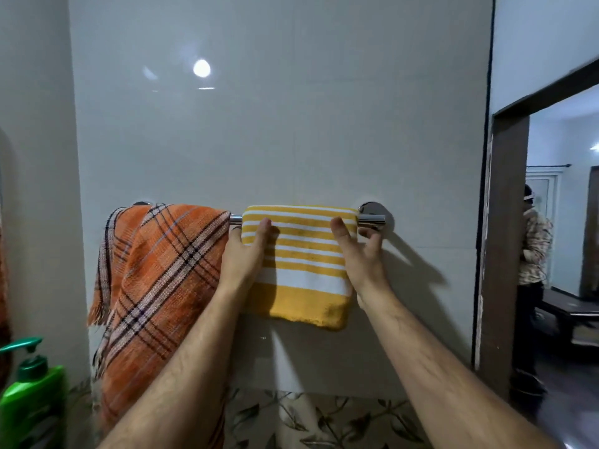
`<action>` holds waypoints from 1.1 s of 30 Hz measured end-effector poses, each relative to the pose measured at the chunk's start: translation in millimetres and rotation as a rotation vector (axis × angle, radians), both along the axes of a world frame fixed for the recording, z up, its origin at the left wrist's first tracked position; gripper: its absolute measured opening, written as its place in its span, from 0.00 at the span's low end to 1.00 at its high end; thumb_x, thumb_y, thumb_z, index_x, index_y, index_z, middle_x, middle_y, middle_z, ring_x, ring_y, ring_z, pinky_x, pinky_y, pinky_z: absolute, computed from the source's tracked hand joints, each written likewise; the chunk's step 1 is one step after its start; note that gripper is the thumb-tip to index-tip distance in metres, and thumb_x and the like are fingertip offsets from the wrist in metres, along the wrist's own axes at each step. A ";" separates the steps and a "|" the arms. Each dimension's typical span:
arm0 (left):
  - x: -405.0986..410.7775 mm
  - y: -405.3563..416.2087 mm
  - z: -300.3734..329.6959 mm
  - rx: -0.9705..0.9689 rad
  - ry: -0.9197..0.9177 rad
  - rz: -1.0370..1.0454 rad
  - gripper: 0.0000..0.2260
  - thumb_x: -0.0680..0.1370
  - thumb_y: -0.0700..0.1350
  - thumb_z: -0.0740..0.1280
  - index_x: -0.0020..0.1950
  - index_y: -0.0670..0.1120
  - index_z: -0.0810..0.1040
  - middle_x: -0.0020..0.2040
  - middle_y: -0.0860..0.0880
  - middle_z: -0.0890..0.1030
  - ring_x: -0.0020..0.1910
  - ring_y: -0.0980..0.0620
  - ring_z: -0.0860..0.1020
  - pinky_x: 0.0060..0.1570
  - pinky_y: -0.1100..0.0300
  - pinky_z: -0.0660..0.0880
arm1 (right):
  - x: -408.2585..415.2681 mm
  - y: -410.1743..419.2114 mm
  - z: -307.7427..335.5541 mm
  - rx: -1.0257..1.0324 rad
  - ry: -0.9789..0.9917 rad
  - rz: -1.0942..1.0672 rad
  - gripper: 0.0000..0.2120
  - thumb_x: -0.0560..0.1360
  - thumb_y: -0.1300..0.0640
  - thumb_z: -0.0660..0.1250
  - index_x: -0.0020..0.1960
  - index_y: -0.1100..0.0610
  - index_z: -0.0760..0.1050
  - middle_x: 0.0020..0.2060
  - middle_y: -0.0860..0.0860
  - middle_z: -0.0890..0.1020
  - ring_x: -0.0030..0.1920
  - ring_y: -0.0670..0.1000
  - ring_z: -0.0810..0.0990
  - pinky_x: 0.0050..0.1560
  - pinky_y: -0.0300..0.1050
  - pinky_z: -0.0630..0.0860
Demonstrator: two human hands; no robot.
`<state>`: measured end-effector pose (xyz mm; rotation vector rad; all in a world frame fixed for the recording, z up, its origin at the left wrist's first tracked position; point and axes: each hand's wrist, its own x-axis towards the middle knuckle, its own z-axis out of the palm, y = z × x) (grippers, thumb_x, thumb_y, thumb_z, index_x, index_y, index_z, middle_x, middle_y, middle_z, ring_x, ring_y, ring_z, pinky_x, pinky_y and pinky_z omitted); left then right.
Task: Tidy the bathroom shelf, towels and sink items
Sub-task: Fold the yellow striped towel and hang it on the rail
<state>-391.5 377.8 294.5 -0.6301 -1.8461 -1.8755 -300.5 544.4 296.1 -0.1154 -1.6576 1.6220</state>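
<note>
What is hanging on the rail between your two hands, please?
In the head view, the yellow striped towel hangs between the left hand and right hand.

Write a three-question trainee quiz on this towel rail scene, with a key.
1. True or false: the yellow striped towel hangs folded over the rail.
2. Which hangs further left: A) the orange plaid cloth or B) the yellow striped towel?
3. Fill in: the green pump bottle stands at the lower ____.

Key: 1 true; 2 A; 3 left. The left hand and right hand flank the towel.
</note>
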 end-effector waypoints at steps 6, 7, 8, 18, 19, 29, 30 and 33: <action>0.9 8.7 2.0 0.009 0.123 -0.165 0.16 0.75 0.62 0.65 0.49 0.50 0.80 0.46 0.50 0.85 0.46 0.58 0.83 0.47 0.61 0.78 | -5.3 21.8 7.0 0.164 -0.083 0.206 0.29 0.64 0.52 0.81 0.61 0.59 0.75 0.52 0.53 0.85 0.50 0.52 0.85 0.52 0.51 0.82; -0.9 13.7 0.7 -0.024 0.145 -0.122 0.18 0.74 0.64 0.65 0.50 0.50 0.80 0.46 0.53 0.85 0.45 0.62 0.82 0.46 0.63 0.77 | -4.1 28.4 6.9 0.164 -0.081 0.152 0.26 0.66 0.53 0.81 0.58 0.59 0.75 0.51 0.53 0.85 0.49 0.52 0.85 0.51 0.51 0.82; -1.2 19.6 0.0 -0.058 0.152 -0.086 0.22 0.73 0.66 0.66 0.52 0.49 0.80 0.46 0.54 0.84 0.45 0.64 0.82 0.46 0.64 0.76 | -2.7 35.6 6.4 0.152 -0.066 0.112 0.23 0.66 0.54 0.80 0.56 0.58 0.76 0.49 0.53 0.85 0.47 0.52 0.85 0.49 0.50 0.83; 20.2 29.5 -14.9 -0.161 0.071 0.079 0.30 0.64 0.64 0.75 0.58 0.51 0.70 0.49 0.56 0.80 0.47 0.55 0.80 0.44 0.63 0.74 | 4.9 47.7 -15.6 0.228 -0.080 0.059 0.23 0.66 0.53 0.80 0.57 0.58 0.76 0.48 0.51 0.85 0.46 0.48 0.85 0.43 0.40 0.81; 21.3 27.6 -17.0 -0.182 0.087 0.092 0.30 0.64 0.62 0.76 0.59 0.52 0.70 0.48 0.57 0.80 0.47 0.55 0.80 0.43 0.64 0.73 | 7.9 49.4 -19.6 0.270 -0.119 0.100 0.21 0.67 0.55 0.80 0.56 0.57 0.78 0.47 0.50 0.85 0.45 0.46 0.86 0.42 0.38 0.80; 34.7 12.1 -35.8 -0.340 0.300 0.223 0.43 0.65 0.64 0.75 0.74 0.53 0.59 0.64 0.50 0.77 0.60 0.50 0.77 0.57 0.54 0.75 | 37.2 46.4 -26.3 0.513 -0.278 -0.087 0.32 0.67 0.46 0.78 0.66 0.56 0.70 0.57 0.48 0.80 0.54 0.50 0.81 0.56 0.48 0.77; 37.6 9.2 -37.4 -0.346 0.332 0.250 0.41 0.67 0.64 0.74 0.74 0.52 0.60 0.65 0.51 0.76 0.61 0.52 0.77 0.57 0.56 0.74 | 42.1 41.5 -25.2 0.521 -0.219 -0.215 0.35 0.68 0.45 0.77 0.68 0.56 0.68 0.57 0.50 0.79 0.56 0.51 0.79 0.56 0.47 0.75; 47.9 -6.3 -39.8 -0.300 0.441 0.391 0.31 0.73 0.60 0.70 0.71 0.46 0.67 0.60 0.47 0.77 0.54 0.53 0.78 0.53 0.56 0.77 | 54.1 27.1 -21.4 0.609 0.193 -0.622 0.27 0.70 0.43 0.73 0.62 0.58 0.73 0.55 0.55 0.79 0.56 0.58 0.78 0.54 0.50 0.74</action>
